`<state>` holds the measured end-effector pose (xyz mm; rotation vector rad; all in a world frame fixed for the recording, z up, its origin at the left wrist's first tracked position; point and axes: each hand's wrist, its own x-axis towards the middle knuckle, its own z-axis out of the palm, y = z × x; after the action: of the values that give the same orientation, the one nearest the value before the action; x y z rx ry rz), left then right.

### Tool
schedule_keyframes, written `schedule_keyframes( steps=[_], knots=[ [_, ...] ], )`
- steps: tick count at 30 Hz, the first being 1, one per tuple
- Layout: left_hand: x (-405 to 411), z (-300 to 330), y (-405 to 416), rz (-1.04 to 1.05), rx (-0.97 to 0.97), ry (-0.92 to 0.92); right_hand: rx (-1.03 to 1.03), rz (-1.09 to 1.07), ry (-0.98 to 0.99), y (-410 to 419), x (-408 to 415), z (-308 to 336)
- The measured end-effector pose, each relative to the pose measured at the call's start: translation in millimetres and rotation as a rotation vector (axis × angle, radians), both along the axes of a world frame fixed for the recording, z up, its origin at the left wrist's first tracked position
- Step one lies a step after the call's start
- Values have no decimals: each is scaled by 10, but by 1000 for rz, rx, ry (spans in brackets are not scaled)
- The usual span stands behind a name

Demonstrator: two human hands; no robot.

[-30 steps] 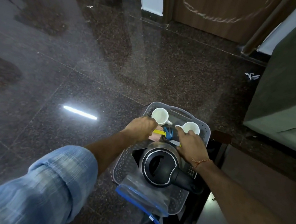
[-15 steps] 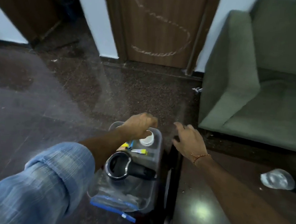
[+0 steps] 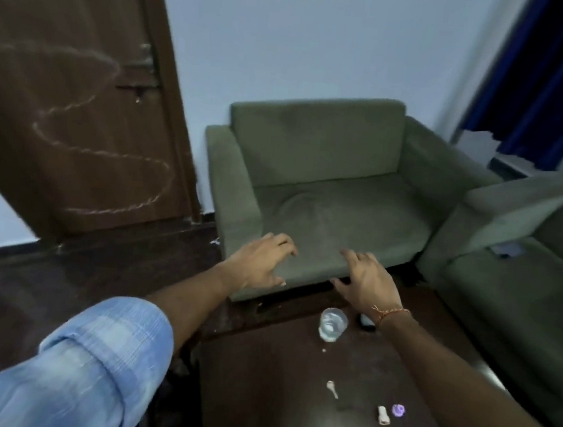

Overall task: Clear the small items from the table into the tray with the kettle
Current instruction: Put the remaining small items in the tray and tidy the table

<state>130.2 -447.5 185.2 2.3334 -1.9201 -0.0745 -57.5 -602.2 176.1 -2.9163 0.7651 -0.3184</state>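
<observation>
On the dark table (image 3: 274, 384) lie a clear glass (image 3: 332, 324) near the far edge, a small pale spoon-like item (image 3: 332, 388), a small whitish cylinder (image 3: 383, 415) and a small purple item (image 3: 398, 410). A dark object (image 3: 366, 322) sits half hidden behind my right wrist. My left hand (image 3: 261, 263) hovers beyond the table's far left corner, fingers apart and holding nothing. Over the table's far edge, just past the glass, my right hand (image 3: 366, 283) is spread and holds nothing. The tray and kettle are out of view.
A green armchair (image 3: 317, 189) stands just beyond the table. A second green seat (image 3: 525, 271) stands at the right. A brown door (image 3: 68, 89) with chalk marks is at the left, above dark floor (image 3: 77, 279). Blue curtains (image 3: 554, 74) hang at the upper right.
The view has swung up and right, away from the tray with the kettle and onto the table. Both hands have left the tray and now hover, holding nothing, near the table's far edge.
</observation>
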Motion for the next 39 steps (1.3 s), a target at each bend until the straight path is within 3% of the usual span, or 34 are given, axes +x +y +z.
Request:
schedule_keyframes(
  steps=[6, 15, 24, 32, 39],
  knots=[
    [-558, 272, -820, -123, -65, -21, -12, -183, -15, -648, -740, 294],
    [-1073, -177, -1248, -148, -32, 95, 117, -277, 28, -913, -1091, 67],
    [-1442, -1300, -1302, -120, 183, 206, 380, -338, 106, -1003, -1405, -1001],
    [-1964, -2398, -1462, -144, 400, 338, 647, -521, 257, -1015, -1890, -2130],
    [-2404, -3196, -1732, -154, 475, 377, 780, -571, 319, -1186, -2082, -2933]
  ],
)
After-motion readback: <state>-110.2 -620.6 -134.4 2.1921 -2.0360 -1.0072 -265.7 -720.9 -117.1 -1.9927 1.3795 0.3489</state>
